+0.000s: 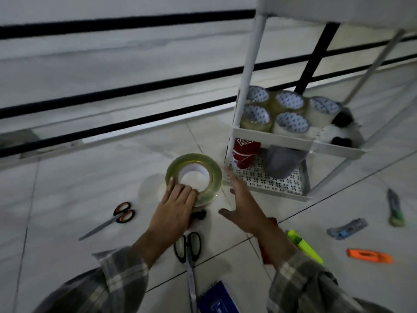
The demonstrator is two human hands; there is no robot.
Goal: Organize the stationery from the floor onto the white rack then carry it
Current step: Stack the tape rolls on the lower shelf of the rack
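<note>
My left hand [174, 211] grips the near rim of a large clear tape roll [198, 164], held just above the tiled floor. My right hand [242, 203] hovers open beside the roll, its fingers spread toward the white rack [291, 141]. The rack's middle shelf holds several clear tape rolls [290, 101] and black-and-white items at its right end. Its bottom shelf carries a red packet [244, 153] and a grey object [283, 162].
Lying on the floor are red-handled scissors [112, 219], black-handled scissors [188, 249], a yellow highlighter [303, 245], an orange cutter [370, 256], a blue-grey cutter [346, 228], a green cutter [394, 207] and a blue packet [217, 299]. A striped wall runs behind.
</note>
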